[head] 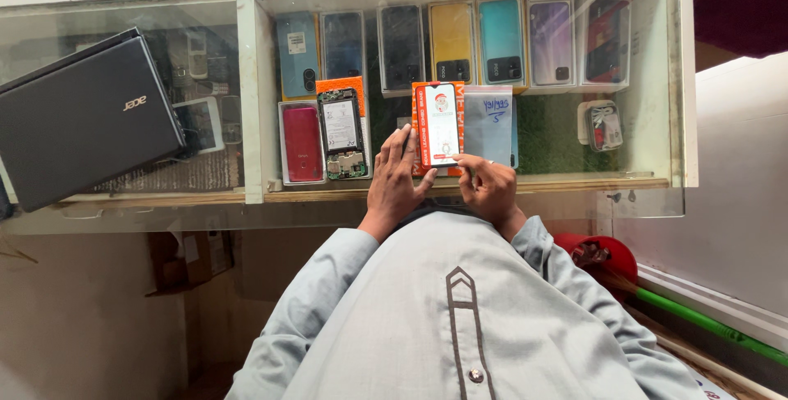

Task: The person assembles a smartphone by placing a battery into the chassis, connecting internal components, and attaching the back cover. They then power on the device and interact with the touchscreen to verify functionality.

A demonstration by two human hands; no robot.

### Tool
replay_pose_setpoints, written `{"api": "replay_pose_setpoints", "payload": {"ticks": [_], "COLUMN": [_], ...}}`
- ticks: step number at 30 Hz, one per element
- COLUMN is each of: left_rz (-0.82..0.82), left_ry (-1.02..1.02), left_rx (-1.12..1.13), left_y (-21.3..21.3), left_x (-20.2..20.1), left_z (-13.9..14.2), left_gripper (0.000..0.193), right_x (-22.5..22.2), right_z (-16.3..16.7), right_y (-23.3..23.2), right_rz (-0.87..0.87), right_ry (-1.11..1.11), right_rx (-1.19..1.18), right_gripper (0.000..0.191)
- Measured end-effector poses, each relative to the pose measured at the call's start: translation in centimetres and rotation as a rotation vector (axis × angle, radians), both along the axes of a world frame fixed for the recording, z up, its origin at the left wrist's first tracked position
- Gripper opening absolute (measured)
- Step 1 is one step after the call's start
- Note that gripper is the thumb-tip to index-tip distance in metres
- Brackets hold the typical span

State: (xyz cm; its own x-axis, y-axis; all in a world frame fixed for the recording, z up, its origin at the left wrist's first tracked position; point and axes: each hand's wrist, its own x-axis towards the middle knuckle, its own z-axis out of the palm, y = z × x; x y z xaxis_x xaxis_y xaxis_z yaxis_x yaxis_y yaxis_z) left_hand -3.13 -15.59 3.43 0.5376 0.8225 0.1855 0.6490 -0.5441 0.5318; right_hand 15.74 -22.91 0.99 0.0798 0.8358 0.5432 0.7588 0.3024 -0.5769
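At the far left of the glass-topped table (460, 203) lies a closed black laptop (86, 117), tilted on the glass. Further right, under the glass, a red phone (302, 143) lies in a white tray, and just beside it an opened phone (342, 134) with its back off shows its battery and board over an orange card. Behind these runs a row of display phones (451, 39) in blue, dark, yellow, teal and lilac. The left hand (394, 182) rests near the middle of the table, its fingers spread flat against the left edge of a lit phone (438, 123); its grip is released rather than closed round it. The lit phone lies on top of the glass over an orange box (419, 133), screen up. The right hand (490, 187) pinches the phone's lower right corner between thumb and fingers. Just right of the phone lies a clear plastic pouch (490, 125), and farther right under the glass a small packaged item (604, 126).
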Motion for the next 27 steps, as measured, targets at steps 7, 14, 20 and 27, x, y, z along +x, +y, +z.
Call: {"api": "replay_pose_setpoints", "payload": {"ticks": [7, 14, 20, 27], "left_rz": [0.006, 0.001, -0.012, -0.028], "left_ry": [-0.022, -0.052, -0.041, -0.052], "left_rx": [0.0, -0.03, -0.031, 0.019], "left_y": [0.0, 0.0, -0.2, -0.2], "left_x": [0.1, 0.1, 0.0, -0.1], "left_z": [0.0, -0.2, -0.4, -0.4], "left_gripper": [0.087, 0.089, 0.08, 0.074], "right_x": [-0.2, 0.0, -0.1, -0.2], "right_z": [0.4, 0.2, -0.4, 0.4], "right_y": [0.4, 0.7, 1.0, 1.3], "right_rz": [-0.059, -0.017, -0.136, -0.028], "right_ry": [-0.031, -0.135, -0.202, -0.248], "right_rx": [-0.015, -0.085, -0.159, -0.194], "right_gripper": [0.021, 0.04, 0.04, 0.047]}}
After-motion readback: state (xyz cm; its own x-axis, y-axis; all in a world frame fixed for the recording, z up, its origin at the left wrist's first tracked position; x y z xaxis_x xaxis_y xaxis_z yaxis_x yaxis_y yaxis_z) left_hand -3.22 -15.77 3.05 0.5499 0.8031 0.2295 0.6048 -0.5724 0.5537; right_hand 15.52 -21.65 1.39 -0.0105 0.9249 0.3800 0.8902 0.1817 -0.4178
